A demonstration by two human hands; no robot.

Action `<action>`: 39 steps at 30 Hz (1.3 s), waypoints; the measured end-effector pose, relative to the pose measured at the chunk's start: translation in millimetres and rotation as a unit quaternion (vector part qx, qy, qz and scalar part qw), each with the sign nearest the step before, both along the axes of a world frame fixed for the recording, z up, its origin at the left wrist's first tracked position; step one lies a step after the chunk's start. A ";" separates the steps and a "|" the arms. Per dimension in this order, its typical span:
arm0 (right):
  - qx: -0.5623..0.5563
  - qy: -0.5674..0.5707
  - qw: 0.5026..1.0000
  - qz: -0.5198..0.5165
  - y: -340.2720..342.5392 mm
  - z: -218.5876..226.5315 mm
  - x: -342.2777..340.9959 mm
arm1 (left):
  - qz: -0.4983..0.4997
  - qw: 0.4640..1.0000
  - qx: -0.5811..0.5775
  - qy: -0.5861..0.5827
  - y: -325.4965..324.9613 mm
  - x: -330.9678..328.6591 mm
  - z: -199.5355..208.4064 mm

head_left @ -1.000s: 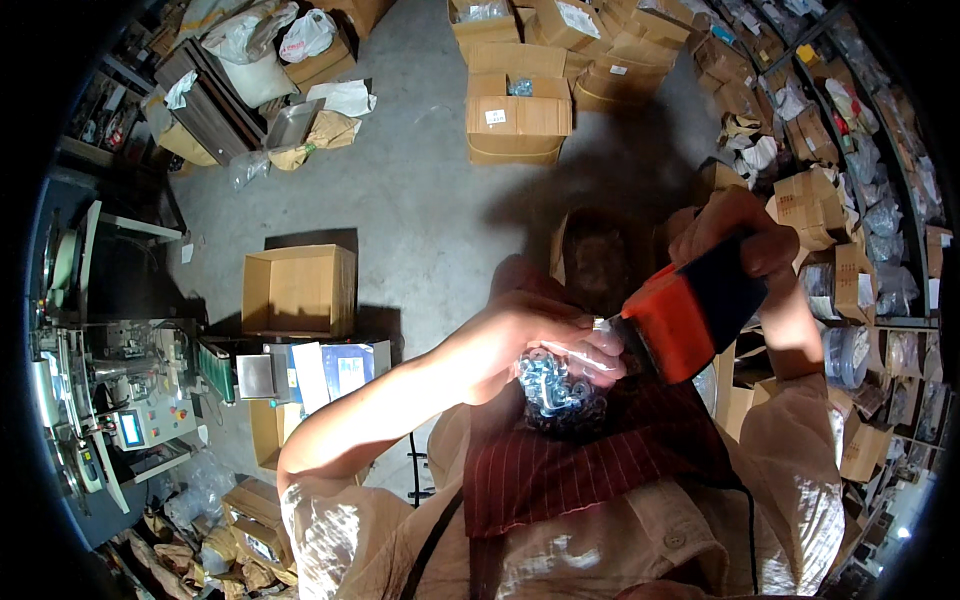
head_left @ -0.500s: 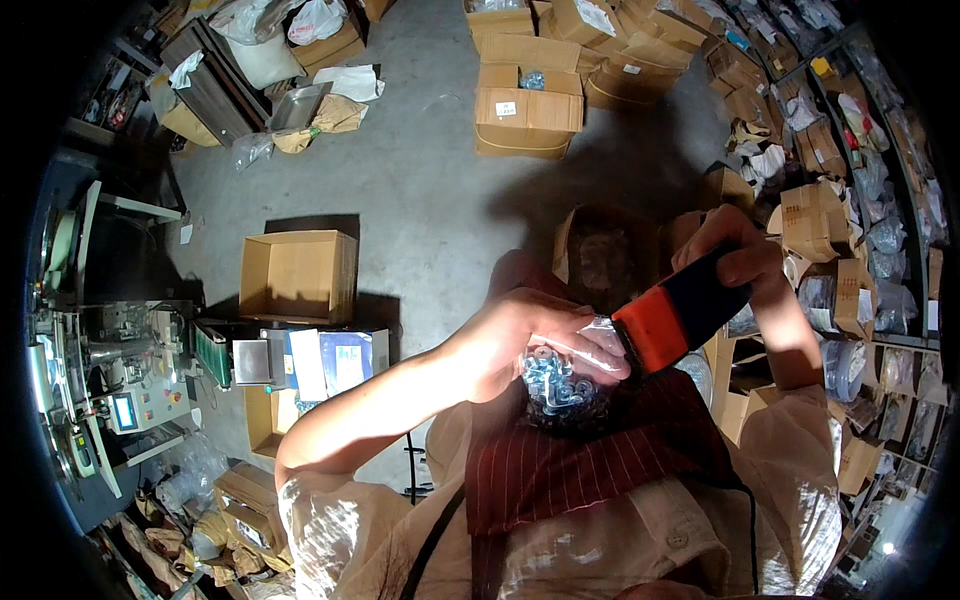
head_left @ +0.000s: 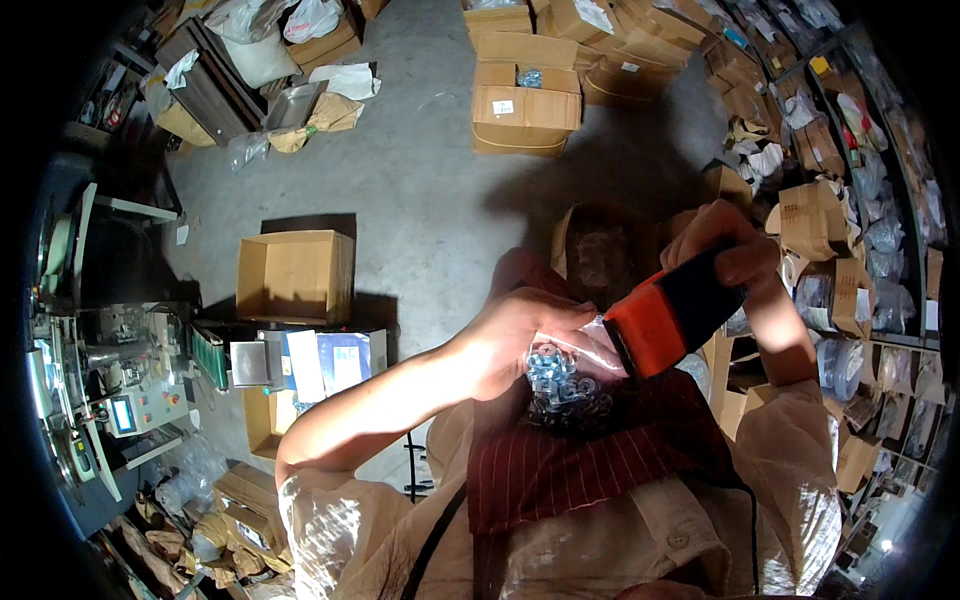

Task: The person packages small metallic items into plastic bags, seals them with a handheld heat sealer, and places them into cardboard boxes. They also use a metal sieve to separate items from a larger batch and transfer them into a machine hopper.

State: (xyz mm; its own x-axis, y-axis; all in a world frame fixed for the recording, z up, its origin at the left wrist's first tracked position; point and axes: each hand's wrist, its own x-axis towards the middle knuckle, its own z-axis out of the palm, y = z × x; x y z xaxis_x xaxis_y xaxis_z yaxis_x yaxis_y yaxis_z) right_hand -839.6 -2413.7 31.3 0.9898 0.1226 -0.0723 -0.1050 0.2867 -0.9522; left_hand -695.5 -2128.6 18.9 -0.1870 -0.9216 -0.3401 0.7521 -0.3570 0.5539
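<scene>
Bag (head_left: 574, 377) of clear plastic with small shiny metal parts (head_left: 552, 374) inside, gripped near its top in left hand (head_left: 512, 338), over the striped dark red apron (head_left: 600, 470). To the right of this bag, red-and-dark tool (head_left: 656, 325) clamped by its dark end in right hand (head_left: 725, 247), hands apart, red end close at the bag's upper edge, touching or not impossible to tell. Beyond the bag, open carton (head_left: 566, 246) with clear plastic inside.

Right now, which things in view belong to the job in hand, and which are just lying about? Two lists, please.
In the job:
clear plastic bag of small metal parts, in the left hand
red-and-black block-shaped tool, in the right hand

Lying about:
open cardboard box at left
metal tray
banded cardboard box
</scene>
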 end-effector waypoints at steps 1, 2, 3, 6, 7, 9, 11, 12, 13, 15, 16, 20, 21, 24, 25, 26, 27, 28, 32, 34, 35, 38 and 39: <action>0.004 0.007 1.000 -0.006 -2.1 -0.6 -1.7 | 0.000 1.000 0.006 0.003 -0.6 0.0 0.5; 0.010 0.013 1.000 -0.013 -4.6 -3.6 -3.7 | 0.000 1.000 0.014 0.006 -1.1 -0.5 -0.2; 0.020 0.012 1.000 -0.006 -6.7 -5.7 -3.4 | 0.001 1.000 0.002 0.002 -1.6 -0.6 -1.0; 0.019 0.009 1.000 0.007 -6.0 -5.7 0.3 | 0.004 1.000 -0.023 -0.005 -1.9 1.0 -3.6; 0.018 0.014 1.000 0.005 -4.9 -5.4 0.6 | 0.004 1.000 -0.025 -0.004 -1.5 1.7 -5.0; 0.023 0.028 0.999 -0.002 -2.5 -4.2 1.1 | 0.006 1.000 -0.024 -0.001 -1.4 2.8 -5.7; 0.035 0.038 0.999 0.013 -2.4 -3.1 3.7 | 0.008 1.000 -0.016 0.005 -2.2 3.4 -4.8; 0.042 0.038 0.998 0.035 -3.3 -2.3 7.5 | 0.010 1.000 -0.006 0.012 -2.4 3.9 -3.5; 0.031 0.034 0.998 0.033 -3.9 -2.9 7.8 | 0.012 1.000 0.004 0.019 -2.7 4.5 -1.1; -0.008 0.022 1.000 0.007 -4.7 -7.0 4.3 | 0.022 0.999 0.042 0.012 -4.4 5.0 7.5; -0.014 0.025 1.000 -0.006 -4.2 -7.1 3.0 | 0.031 0.997 0.069 -0.002 -6.6 4.0 14.9; 0.015 0.055 0.998 -0.025 0.1 -5.4 3.5 | 0.040 0.996 0.073 -0.012 -6.2 5.4 13.1; 0.013 0.053 0.998 -0.035 0.4 -6.5 2.5 | 0.039 0.997 0.064 -0.013 -6.1 5.7 10.2; 0.000 0.048 0.999 -0.021 -6.4 -10.8 2.3 | 0.035 0.998 0.052 0.001 -7.6 7.2 4.1; -0.004 0.049 0.999 -0.012 -7.5 -10.5 2.8 | 0.033 0.998 0.057 0.017 -8.9 8.0 3.4; -0.007 0.049 0.999 -0.002 -8.1 -10.4 4.3 | 0.033 0.997 0.063 0.032 -9.1 9.0 3.5; -0.007 0.051 0.999 0.005 -6.7 -8.6 6.4 | 0.033 0.997 0.064 0.037 -8.9 9.5 2.6; -0.008 0.054 0.999 0.005 -6.1 -7.0 7.2 | 0.032 0.996 0.065 0.043 -8.5 9.8 0.3; -0.017 0.063 0.998 -0.021 -3.0 -6.7 7.3 | 0.021 0.999 -0.005 0.047 -3.1 12.1 -13.3; -0.025 0.071 0.997 -0.036 -4.3 -6.2 4.2 | 0.027 0.998 0.002 0.054 -4.2 12.5 -10.5; -0.025 0.074 0.996 -0.034 -5.5 -5.6 4.0 | 0.029 0.998 0.006 0.057 -5.0 12.8 -9.8; -0.028 0.081 0.996 -0.004 -13.2 -3.9 6.6 | 0.019 0.996 -0.024 0.086 -5.5 15.4 -13.1; -0.043 0.082 0.996 -0.017 -17.9 -7.3 1.8 | 0.020 0.997 -0.040 0.068 -5.2 15.4 -15.3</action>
State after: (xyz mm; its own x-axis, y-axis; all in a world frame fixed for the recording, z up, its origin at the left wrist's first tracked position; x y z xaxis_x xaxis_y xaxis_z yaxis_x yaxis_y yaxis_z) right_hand -837.8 -2431.6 24.0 0.9675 0.0752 -0.2414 -0.2521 0.2107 -0.9445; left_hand -680.1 -2133.8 3.6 -0.1892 -0.9523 -0.2396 0.8353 -0.2844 0.4706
